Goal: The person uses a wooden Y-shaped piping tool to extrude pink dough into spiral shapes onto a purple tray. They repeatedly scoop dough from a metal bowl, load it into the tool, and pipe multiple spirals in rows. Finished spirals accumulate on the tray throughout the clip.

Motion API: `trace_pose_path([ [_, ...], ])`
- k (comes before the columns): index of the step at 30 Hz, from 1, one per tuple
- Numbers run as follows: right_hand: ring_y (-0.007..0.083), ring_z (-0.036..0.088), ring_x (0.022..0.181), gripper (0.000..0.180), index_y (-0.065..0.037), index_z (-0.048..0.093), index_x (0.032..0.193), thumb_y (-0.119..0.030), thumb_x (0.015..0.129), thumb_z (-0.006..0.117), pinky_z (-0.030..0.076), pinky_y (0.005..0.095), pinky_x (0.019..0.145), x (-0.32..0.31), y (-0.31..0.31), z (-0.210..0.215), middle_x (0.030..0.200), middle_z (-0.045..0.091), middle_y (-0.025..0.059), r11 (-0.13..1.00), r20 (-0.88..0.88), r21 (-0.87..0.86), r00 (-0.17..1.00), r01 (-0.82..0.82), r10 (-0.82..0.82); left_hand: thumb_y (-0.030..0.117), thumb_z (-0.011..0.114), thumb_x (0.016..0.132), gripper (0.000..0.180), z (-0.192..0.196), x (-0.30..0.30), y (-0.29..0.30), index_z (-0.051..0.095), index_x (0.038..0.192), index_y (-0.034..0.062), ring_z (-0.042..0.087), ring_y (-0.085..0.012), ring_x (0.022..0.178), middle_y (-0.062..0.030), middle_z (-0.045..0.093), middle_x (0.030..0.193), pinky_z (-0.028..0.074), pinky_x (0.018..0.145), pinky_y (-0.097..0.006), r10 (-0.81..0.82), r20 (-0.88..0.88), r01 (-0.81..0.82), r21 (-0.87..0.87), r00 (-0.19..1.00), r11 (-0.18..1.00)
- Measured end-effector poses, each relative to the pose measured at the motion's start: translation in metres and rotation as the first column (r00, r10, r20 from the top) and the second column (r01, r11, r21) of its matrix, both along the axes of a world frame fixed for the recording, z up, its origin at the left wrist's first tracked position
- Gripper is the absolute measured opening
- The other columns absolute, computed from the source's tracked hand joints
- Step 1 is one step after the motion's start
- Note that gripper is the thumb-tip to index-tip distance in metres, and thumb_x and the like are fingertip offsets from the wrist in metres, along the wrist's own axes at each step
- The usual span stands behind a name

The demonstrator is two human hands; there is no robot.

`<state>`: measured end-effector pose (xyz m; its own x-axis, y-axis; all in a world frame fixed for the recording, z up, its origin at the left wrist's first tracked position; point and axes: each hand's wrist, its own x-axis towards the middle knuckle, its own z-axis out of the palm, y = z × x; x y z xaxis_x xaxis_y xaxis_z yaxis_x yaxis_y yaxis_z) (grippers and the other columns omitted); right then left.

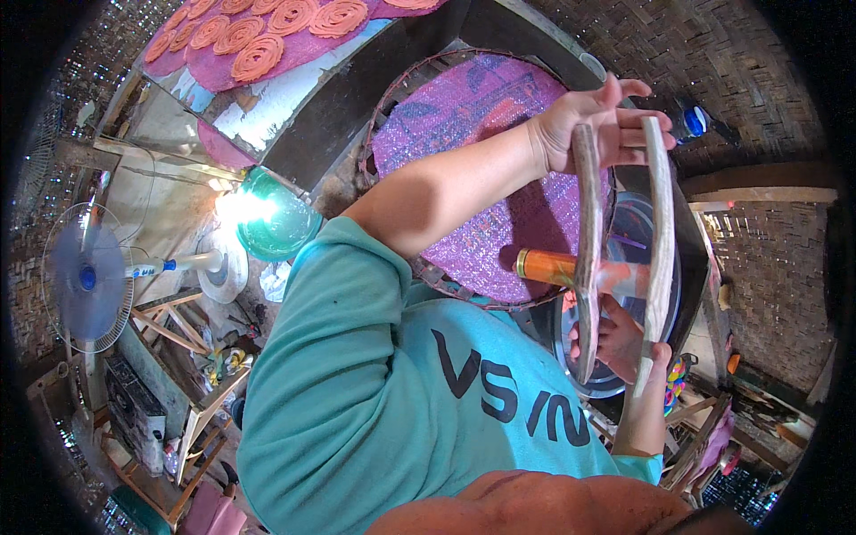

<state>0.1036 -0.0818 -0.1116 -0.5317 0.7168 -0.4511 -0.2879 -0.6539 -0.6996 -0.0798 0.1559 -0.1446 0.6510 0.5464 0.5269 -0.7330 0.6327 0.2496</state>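
Note:
Both hands are at a hand press with two long wooden handles (660,223) and an orange metal-rimmed cylinder (546,266) between them. My left hand (599,129) spans the far ends of the handles, with palm near one bar, some fingers reaching behind the other and the index finger loose. At the near ends, my right hand (622,339) has its fingers around the bars, partly hidden by them. Left of the cylinder lies a round tray (367,147) with a purple woven mat (446,192). A wide metal basin (670,294) sits beneath the handles.
Orange coiled pieces (290,16) lie in rows on a pink mat (201,67) at the upper left. A green basin (281,218) and a standing fan (87,275) are to the left. A blue-capped container (694,122) stands by the woven wall (749,80).

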Motion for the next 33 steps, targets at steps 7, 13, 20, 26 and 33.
trace_pose_path([
  [7, 0.0345, 0.05, 0.112, 0.106, -0.011, 0.032, 0.14, -0.047, 0.051, 0.077, 0.043, 0.0484, 0.09, -0.009, -0.002, -0.021, 0.131, 0.044, 0.0179, 0.996, 0.05, 0.013, 0.994, 0.093, -0.093, 0.058, 0.061, 0.076, 0.063, -0.027, -0.009, 0.014, 0.05, 0.121, 0.0144, 0.047, -0.0365, 0.122, -0.0166, 0.058, 0.12, 0.034, 0.103, -0.051, -0.072, 0.115, 0.069, 0.025, 0.991, 0.997],
  [13, 0.0318, 0.054, 0.11, 0.101, 0.002, 0.038, 0.133, -0.028, 0.047, 0.081, 0.041, 0.0422, 0.095, 0.018, -0.033, 0.009, 0.124, 0.053, 0.016, 0.99, 0.278, 0.005, 0.951, 0.14, -0.136, 0.061, 0.054, 0.079, 0.062, -0.008, -0.012, -0.018, 0.045, 0.122, 0.0174, 0.051, -0.0337, 0.115, -0.0115, 0.057, 0.117, 0.038, 0.098, -0.05, 0.013, 0.231, -0.047, 0.141, 0.973, 0.989],
  [20, 0.0276, 0.053, 0.113, 0.108, 0.005, 0.035, 0.134, -0.021, 0.042, 0.085, 0.038, 0.0371, 0.099, 0.002, -0.033, 0.03, 0.123, 0.053, 0.0139, 0.989, 0.325, 0.048, 0.934, 0.139, -0.147, 0.064, 0.055, 0.076, 0.066, 0.018, -0.039, -0.02, 0.042, 0.123, 0.0195, 0.05, -0.0367, 0.115, -0.012, 0.057, 0.117, 0.044, 0.093, -0.056, 0.035, 0.29, -0.113, 0.256, 0.956, 0.96],
  [26, 0.0242, 0.05, 0.116, 0.112, 0.007, 0.03, 0.135, -0.015, 0.039, 0.084, 0.037, 0.0346, 0.1, 0.001, -0.029, 0.054, 0.126, 0.049, 0.0127, 0.986, 0.476, 0.091, 0.863, 0.142, -0.168, 0.062, 0.054, 0.079, 0.059, 0.044, -0.042, -0.029, 0.041, 0.12, 0.0214, 0.052, -0.0387, 0.111, -0.0138, 0.057, 0.115, 0.043, 0.092, -0.054, 0.148, 0.243, -0.216, 0.282, 0.959, 0.935],
  [33, 0.0214, 0.053, 0.107, 0.108, 0.008, 0.034, 0.133, -0.012, 0.038, 0.083, 0.04, 0.0323, 0.092, -0.005, -0.05, 0.05, 0.119, 0.054, 0.0103, 0.992, 0.431, 0.098, 0.895, 0.08, -0.115, 0.057, 0.054, 0.082, 0.059, 0.033, -0.039, -0.043, 0.035, 0.126, 0.0219, 0.047, -0.0411, 0.115, -0.0153, 0.054, 0.119, 0.042, 0.094, -0.055, -0.088, 0.425, -0.089, 0.379, 0.901, 0.921],
])
